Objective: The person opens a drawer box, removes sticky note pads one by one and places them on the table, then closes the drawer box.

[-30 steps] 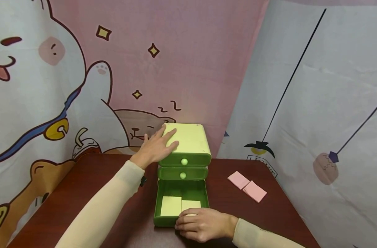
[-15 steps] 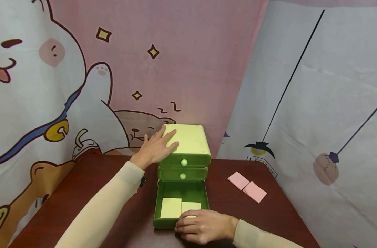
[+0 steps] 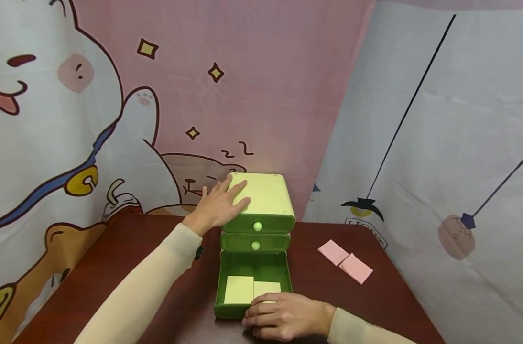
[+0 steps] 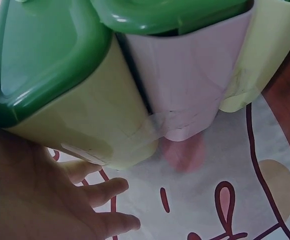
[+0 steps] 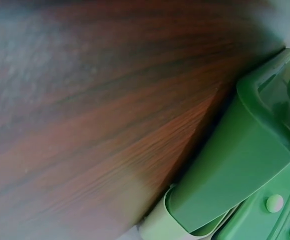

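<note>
A small three-tier drawer box with a pale yellow top (image 3: 266, 193) and green drawer fronts stands on the table. My left hand (image 3: 216, 205) rests spread over the top's left edge; the left wrist view shows several straight fingers (image 4: 107, 192) beside the yellow casing (image 4: 80, 125). Below, the bottom drawer (image 3: 229, 311) is pulled out, with two pale yellow sticky note pads (image 3: 239, 289) side by side in it. My right hand (image 3: 287, 315) has curled fingers gripping this drawer's front at the right, covering its knob. The right wrist view shows the drawer's green side (image 5: 234, 160).
To the right of the box, two pink sticky note pads (image 3: 356, 268) lie on the dark red-brown table (image 3: 321, 286). The top and middle drawers, with round light green knobs (image 3: 257, 226), are pushed in. Behind the table hangs a printed cartoon curtain (image 3: 278, 95).
</note>
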Demonstrator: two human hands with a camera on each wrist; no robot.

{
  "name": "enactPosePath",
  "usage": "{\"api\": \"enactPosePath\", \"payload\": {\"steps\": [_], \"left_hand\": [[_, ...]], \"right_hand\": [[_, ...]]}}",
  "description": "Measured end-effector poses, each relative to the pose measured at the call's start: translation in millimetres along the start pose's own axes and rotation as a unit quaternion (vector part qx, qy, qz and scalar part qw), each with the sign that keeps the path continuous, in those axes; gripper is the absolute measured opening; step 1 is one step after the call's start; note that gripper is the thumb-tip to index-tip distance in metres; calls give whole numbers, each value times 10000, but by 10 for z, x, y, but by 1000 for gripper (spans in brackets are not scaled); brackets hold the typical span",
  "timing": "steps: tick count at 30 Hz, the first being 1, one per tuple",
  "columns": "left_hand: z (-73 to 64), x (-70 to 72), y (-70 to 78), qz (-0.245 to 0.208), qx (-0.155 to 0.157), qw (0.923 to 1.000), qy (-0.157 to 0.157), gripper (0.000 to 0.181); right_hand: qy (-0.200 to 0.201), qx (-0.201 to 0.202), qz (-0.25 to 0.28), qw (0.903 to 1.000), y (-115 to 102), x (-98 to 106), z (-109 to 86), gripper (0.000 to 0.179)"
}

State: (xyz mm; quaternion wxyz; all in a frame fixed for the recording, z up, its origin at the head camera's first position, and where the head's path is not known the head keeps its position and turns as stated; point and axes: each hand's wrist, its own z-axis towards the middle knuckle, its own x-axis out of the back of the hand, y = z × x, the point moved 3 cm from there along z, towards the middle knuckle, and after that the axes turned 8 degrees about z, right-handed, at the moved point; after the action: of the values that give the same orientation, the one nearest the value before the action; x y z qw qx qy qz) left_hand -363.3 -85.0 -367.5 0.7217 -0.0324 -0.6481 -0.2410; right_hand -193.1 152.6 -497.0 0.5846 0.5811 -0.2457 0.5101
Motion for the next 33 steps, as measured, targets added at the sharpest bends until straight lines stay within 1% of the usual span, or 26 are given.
{"api": "enactPosePath", "payload": {"steps": [4, 7, 14, 20, 26, 33], "left_hand": [[-4, -6, 2, 28, -1, 10000, -26, 78], [-5, -20, 1, 73, 1, 10000, -23, 78], [20, 5, 2, 113, -4, 9999, 23, 78], [7, 8, 2, 121, 27, 9999, -35, 78], [0, 2, 12, 87, 37, 10000, -20, 78], [0, -1, 4, 73, 51, 10000, -1, 78]], "right_hand": [[-81, -403, 385, 9984, -33, 28, -12, 30], [-48, -587, 525, 9969, -46, 64, -2, 34], [353, -1115, 966, 9884, 13, 136, 50, 47], [363, -1443, 1161, 9820, 81, 166, 70, 43], [473, -1563, 1325, 9776, 176, 210, 76, 47], [519, -1930, 1647, 9659, 330, 233, 61, 47]]}}
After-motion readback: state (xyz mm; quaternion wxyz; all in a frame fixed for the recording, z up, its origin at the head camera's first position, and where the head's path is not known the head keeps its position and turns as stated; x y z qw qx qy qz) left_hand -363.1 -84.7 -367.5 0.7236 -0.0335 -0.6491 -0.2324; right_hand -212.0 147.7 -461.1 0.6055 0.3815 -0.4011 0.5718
